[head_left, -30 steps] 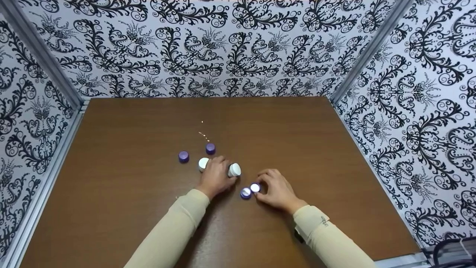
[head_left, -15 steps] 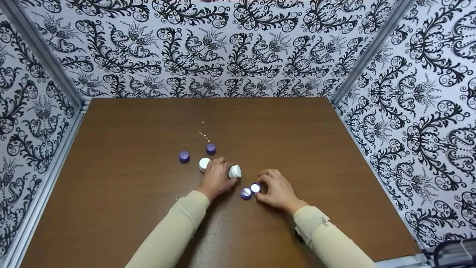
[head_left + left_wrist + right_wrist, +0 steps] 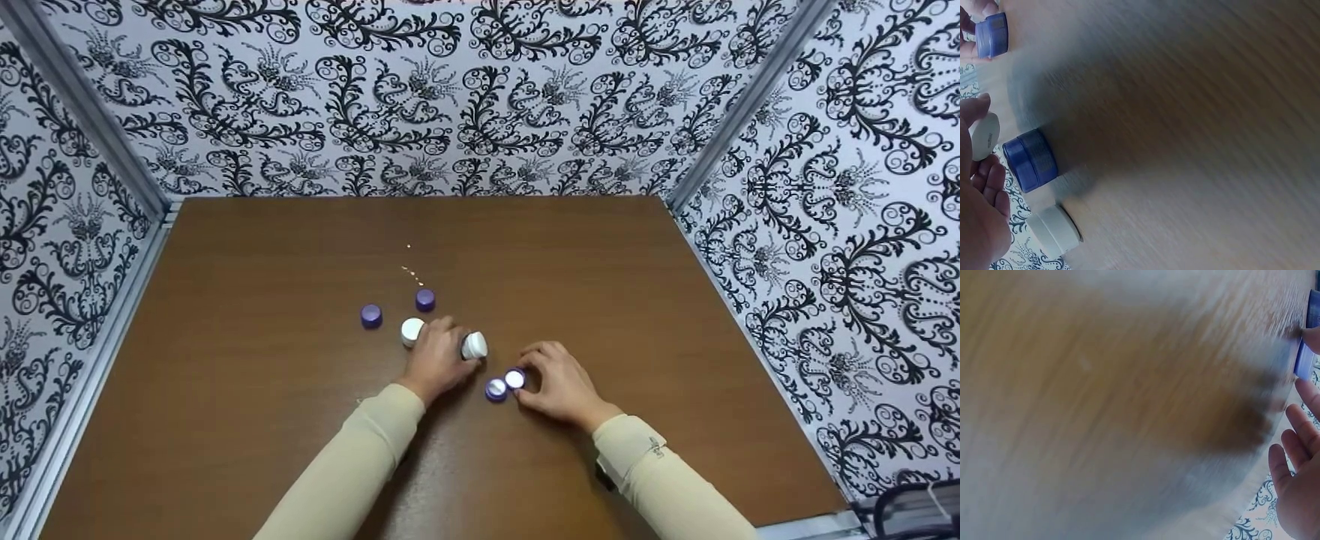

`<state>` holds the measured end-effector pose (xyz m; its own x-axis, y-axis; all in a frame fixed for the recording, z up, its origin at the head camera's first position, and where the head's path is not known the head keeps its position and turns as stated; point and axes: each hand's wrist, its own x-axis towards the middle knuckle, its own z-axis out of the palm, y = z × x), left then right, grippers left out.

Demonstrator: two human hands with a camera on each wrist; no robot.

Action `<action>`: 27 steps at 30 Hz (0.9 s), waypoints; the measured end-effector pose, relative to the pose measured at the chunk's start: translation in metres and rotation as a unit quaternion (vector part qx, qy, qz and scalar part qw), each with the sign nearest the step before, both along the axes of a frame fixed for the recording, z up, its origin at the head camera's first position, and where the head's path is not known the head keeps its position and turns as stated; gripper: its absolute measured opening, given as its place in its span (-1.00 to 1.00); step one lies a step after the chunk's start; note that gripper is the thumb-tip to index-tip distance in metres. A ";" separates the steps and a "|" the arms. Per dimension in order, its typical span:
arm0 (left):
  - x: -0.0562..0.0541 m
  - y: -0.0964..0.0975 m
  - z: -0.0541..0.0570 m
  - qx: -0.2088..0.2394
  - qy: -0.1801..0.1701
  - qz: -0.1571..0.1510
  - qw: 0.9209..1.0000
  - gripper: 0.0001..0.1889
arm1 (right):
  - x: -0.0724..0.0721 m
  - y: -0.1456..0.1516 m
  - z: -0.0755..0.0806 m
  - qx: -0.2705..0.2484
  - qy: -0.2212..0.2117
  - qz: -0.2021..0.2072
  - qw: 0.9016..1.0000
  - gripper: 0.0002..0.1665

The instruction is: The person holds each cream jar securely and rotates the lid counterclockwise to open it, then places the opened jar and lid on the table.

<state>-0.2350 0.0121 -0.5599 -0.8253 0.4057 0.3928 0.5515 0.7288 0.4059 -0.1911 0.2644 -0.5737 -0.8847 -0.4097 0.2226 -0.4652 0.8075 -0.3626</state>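
Observation:
In the head view my left hand [image 3: 437, 358] grips a small white jar [image 3: 474, 346], which leans to the right, partly covered by the fingers. Just left of that hand stands a second white jar [image 3: 412, 331]. My right hand [image 3: 559, 384] pinches a small purple jar with a white top [image 3: 514, 378] between thumb and fingers. Touching it on the left is another purple jar with a pale top [image 3: 496, 388]. The right wrist view catches only the edge of the held purple jar [image 3: 1304, 363], beside the thumb.
Two purple jars, one farther left [image 3: 371, 316] and one behind the left hand [image 3: 425, 300], stand on the brown table [image 3: 585, 270]. Small bright specks [image 3: 412, 274] show on the tabletop beyond them. Patterned walls [image 3: 420, 97] enclose the back and sides.

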 end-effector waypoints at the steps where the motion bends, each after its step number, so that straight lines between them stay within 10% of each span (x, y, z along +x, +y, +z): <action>1: 0.000 0.000 0.000 0.000 0.001 0.000 1.000 -0.62 | 0.000 0.001 0.000 -0.002 -0.002 0.002 1.000 -0.56; 27: 0.002 0.006 0.000 -0.015 0.001 0.002 1.000 -0.57 | -0.028 -0.029 0.031 0.025 -0.003 0.016 1.000 -0.65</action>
